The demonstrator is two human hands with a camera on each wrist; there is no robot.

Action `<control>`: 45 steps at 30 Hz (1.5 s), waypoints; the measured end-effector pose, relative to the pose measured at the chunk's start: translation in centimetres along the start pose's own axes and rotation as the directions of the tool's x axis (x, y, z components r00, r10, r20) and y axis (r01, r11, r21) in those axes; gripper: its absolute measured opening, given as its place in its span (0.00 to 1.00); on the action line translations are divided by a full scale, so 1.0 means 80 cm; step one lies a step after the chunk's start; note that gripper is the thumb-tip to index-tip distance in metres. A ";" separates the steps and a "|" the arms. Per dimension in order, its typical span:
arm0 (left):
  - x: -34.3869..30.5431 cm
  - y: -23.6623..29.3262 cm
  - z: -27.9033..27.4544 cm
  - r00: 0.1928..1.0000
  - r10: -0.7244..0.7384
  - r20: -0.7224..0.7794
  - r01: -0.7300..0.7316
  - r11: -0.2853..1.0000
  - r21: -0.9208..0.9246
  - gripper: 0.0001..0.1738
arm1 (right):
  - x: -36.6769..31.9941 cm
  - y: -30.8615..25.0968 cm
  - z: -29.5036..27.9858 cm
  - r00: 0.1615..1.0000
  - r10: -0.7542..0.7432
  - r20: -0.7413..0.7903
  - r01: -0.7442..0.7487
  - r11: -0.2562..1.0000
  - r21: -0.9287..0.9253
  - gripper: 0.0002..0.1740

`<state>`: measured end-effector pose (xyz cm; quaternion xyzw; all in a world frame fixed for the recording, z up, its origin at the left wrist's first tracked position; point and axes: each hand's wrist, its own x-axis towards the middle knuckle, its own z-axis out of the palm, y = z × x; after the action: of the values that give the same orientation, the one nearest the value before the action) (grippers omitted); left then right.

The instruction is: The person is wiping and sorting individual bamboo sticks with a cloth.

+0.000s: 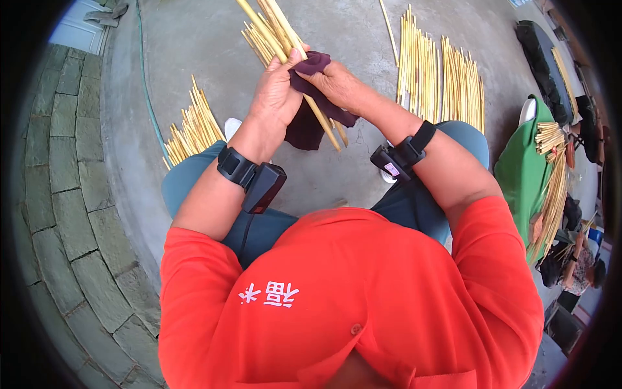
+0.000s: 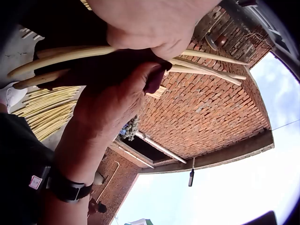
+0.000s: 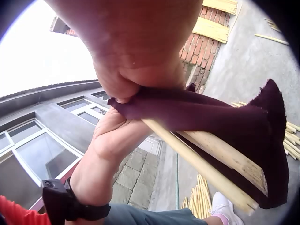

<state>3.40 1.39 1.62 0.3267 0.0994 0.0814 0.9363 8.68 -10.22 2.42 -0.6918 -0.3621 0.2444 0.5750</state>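
In the head view my left hand (image 1: 277,94) grips a few long pale-yellow peeled sticks (image 1: 275,31), thumb lying along them. My right hand (image 1: 337,85) holds a dark purple cloth (image 1: 304,128) against the same sticks, right beside the left hand. Below the hands the cloth hangs down, and the stick ends (image 1: 327,126) poke out past it. From the right wrist the cloth (image 3: 201,110) is seen draped over the sticks (image 3: 201,171), two thick ends showing. The left wrist view shows the sticks (image 2: 211,70) running out beyond both hands.
Rows of similar sticks lie on the concrete floor, a bunch (image 1: 194,129) at left and bundles (image 1: 418,65) at right. A green cloth (image 1: 521,175) with more sticks is at far right. A thin hose (image 1: 148,84) runs along the stone paving (image 1: 71,194).
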 end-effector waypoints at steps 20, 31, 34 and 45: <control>0.016 0.039 -0.028 0.994 -0.025 0.105 0.018 0.997 0.072 0.10 | -0.012 -0.001 0.008 0.910 0.345 0.229 -0.391 0.899 0.198 0.18; 0.004 0.024 -0.018 0.990 0.058 0.132 -0.059 0.998 0.003 0.08 | -0.007 0.008 0.011 0.894 0.351 0.279 -0.442 0.793 0.418 0.15; 0.009 0.033 -0.027 0.991 0.083 0.107 -0.083 0.997 -0.002 0.08 | -0.006 -0.002 0.008 0.889 0.346 0.300 -0.448 0.791 0.417 0.14; 0.021 0.091 -0.125 0.918 0.248 -0.309 -0.228 0.969 0.098 0.15 | -0.020 0.003 0.009 0.811 0.410 0.416 -0.559 0.753 0.348 0.15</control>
<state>1.97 13.34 -1.66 0.3471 0.2114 0.2432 0.8808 7.22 -11.06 1.87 -0.5600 -0.1867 0.5711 0.5704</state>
